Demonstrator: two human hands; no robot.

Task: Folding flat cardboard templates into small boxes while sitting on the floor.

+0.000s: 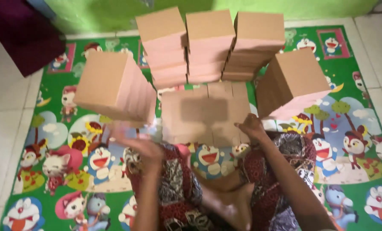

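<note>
Green cartoon play mat (349,72), tan box stacks (210,45) ringing flat cardboard sheets (206,113), right hand (251,127) fingers resting closed on the sheets, left hand (137,145) blurred, open, empty.

A green play mat (349,77) printed with cartoon cats and animals covers the middle of the frame, lying on a pale tiled floor (2,128) that shows at the left and right edges. Along the top runs a bright green wall (97,15). In the upper left corner sits a dark purple shape (24,38), possibly folded cloth.
</note>
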